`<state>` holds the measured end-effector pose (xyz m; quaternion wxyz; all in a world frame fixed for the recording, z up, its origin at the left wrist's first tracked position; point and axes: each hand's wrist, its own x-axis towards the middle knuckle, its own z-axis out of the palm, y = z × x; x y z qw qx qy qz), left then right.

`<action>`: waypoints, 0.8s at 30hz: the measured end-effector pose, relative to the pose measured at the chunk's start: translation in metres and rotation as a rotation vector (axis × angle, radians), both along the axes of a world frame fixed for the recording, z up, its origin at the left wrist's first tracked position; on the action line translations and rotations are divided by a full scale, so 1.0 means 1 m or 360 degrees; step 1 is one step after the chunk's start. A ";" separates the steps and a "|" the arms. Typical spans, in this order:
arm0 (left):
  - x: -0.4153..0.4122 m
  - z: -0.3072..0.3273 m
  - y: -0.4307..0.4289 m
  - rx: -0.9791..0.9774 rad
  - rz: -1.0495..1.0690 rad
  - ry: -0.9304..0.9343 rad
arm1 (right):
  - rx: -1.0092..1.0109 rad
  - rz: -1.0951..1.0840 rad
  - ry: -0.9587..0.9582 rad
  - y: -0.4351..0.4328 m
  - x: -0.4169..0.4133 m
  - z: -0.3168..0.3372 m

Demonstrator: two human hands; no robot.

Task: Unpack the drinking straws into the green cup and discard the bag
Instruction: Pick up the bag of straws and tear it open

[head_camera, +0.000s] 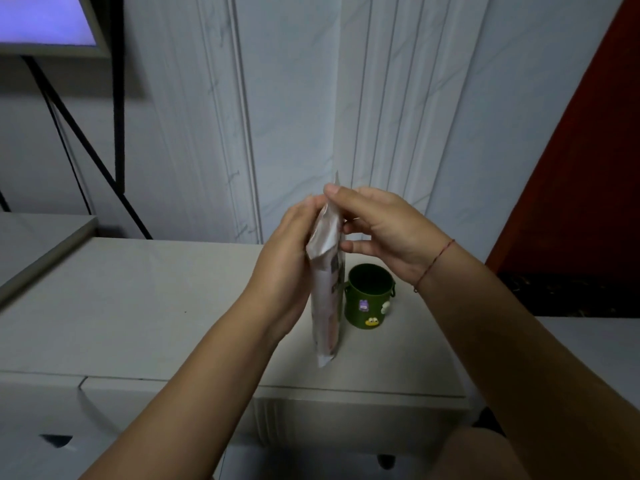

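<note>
Left hand (284, 258) cupped along upright bag (327, 282), fingers closed on its side, right hand (384, 230) pinching bag top, green cup (369, 299) just beyond, on counter (156, 306).

Single head view, angled down, close over cabinet top (145, 306), slightly blurred.

- White cabinet top (166, 306): flat, pale, front edge over drawer fronts.
- Green cup (369, 296) stands upright on it, right of centre, mouth open, cartoon stickers on its side.
- Rest of the visible surface bare.
</note>
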<state>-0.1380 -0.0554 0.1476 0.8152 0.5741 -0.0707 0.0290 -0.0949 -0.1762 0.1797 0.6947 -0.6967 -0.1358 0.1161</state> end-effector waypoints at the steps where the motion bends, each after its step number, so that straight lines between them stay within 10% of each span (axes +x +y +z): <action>1: 0.002 -0.001 -0.001 -0.0007 0.0049 0.0032 | 0.0014 -0.0002 0.0034 0.000 0.001 0.000; 14: 0.007 0.003 -0.006 -0.0012 0.0211 0.0134 | 0.0044 0.0036 0.0175 -0.006 0.003 0.002; 24: 0.009 0.021 -0.007 0.1371 0.0644 -0.0183 | -0.0265 -0.0089 -0.0080 -0.007 0.002 0.006</action>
